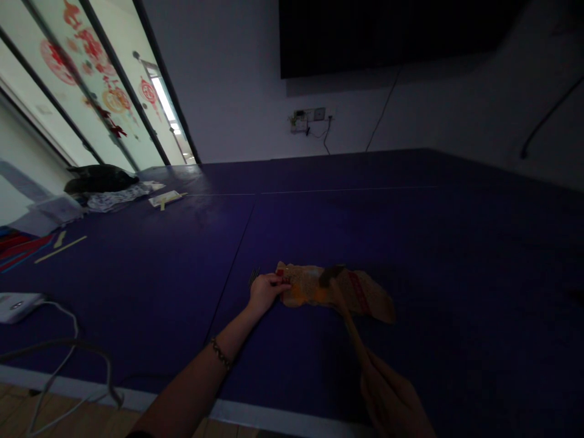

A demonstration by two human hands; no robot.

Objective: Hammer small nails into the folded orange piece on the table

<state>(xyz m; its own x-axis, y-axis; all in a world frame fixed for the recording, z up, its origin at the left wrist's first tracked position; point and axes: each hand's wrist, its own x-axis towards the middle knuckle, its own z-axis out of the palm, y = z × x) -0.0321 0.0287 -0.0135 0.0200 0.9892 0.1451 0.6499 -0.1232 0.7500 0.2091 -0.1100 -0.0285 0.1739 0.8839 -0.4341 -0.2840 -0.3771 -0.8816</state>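
Note:
A flat brown packet, speckled and marked with red bands, lies lengthwise on the dark blue tabletop. My left hand is closed at its left end, thumb and fingers pressed together on the edge. In my right hand, closed around the lower handle, is a wooden-handled hammer. Its dark head rests on or just above the middle of the packet; contact is hard to tell. Several thin dark sticks, perhaps nails, lie just beyond my left hand.
The blue tabletop has seams across it. At left are a white power strip with a looping cable, red and blue strips, and a yellow stick. Farther back lie a black bag and a small white packet.

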